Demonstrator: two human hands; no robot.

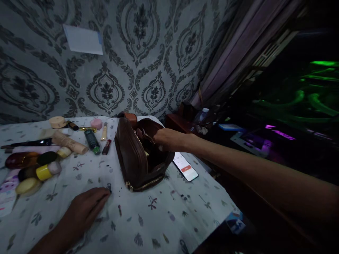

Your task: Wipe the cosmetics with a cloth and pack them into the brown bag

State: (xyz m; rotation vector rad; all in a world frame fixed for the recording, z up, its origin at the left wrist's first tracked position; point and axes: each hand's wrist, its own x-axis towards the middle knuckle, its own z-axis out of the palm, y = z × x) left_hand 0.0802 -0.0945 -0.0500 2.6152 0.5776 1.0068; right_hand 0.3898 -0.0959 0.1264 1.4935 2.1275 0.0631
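A brown zippered pouch (135, 158) stands open on a table under a white patterned cloth (164, 211). My right hand (169, 139) reaches into the pouch's open top; its fingertips are hidden inside. My left hand (84, 208) rests on the cloth in front of the pouch, fingers curled, pinching a small dark item (108, 187) that I cannot make out. Several cosmetics lie at the left: a green bottle (92, 141), a beige tube (70, 143), a red lipstick (106, 147), a yellow jar (45, 171).
A lit phone (185, 167) lies right of the pouch near the table edge. Patterned wallpaper rises behind, with a white sheet (83, 39) stuck on it. Dark furniture, a small bottle (203, 113) and green and purple lights fill the right.
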